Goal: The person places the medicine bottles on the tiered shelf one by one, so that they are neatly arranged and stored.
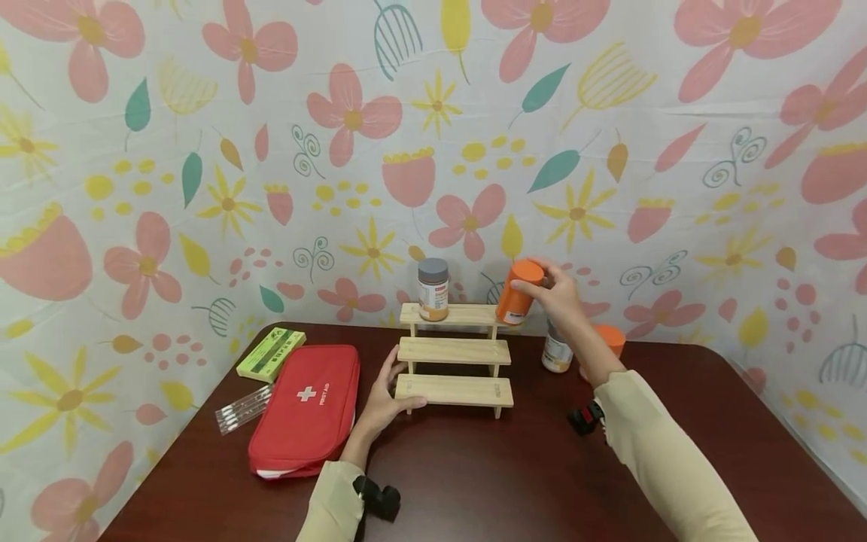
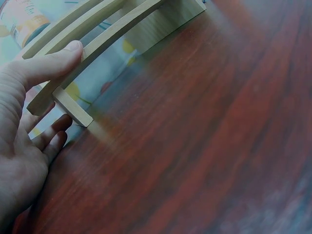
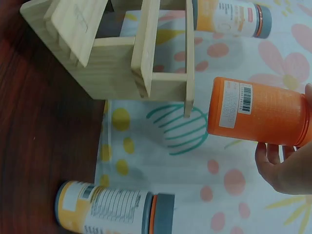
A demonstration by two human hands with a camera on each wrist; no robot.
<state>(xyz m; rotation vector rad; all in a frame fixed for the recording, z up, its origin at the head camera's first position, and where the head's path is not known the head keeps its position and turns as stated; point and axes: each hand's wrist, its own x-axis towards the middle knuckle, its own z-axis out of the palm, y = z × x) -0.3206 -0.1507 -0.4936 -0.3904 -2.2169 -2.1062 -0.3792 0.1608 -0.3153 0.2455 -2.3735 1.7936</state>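
A three-tier wooden display rack (image 1: 454, 350) stands on the table. My left hand (image 1: 382, 399) holds its left end, with the thumb (image 2: 58, 63) over the bottom tier and the fingers below. My right hand (image 1: 558, 293) grips an orange bottle (image 1: 518, 293) near its cap, slightly tilted, by the right end of the top tier. In the right wrist view the orange bottle (image 3: 258, 112) has its labelled base just off the rack's edge. A grey-capped supplement bottle (image 1: 433, 290) stands on the left of the top tier.
Behind my right forearm stand another grey-capped bottle (image 1: 557, 350) and an orange-capped container (image 1: 609, 340), partly hidden. On the left lie a red first aid pouch (image 1: 308, 406), a yellow-green box (image 1: 271, 355) and a clear packet of swabs (image 1: 244, 409). A floral cloth (image 1: 352, 203) hangs behind the table.
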